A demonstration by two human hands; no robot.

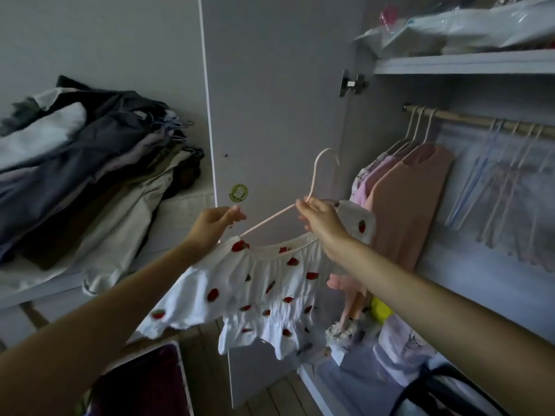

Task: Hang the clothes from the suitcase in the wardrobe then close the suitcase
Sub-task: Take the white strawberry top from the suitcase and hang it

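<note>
Wardrobe (420, 64): hanger (270, 219) in right hand (318, 220)

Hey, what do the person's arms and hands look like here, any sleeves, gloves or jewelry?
Both arms are bare from hand to frame edge: no sleeves, gloves, watch or bracelets visible. The left hand and right hand show no rings that I can make out. Nails look short and unpainted.
</note>
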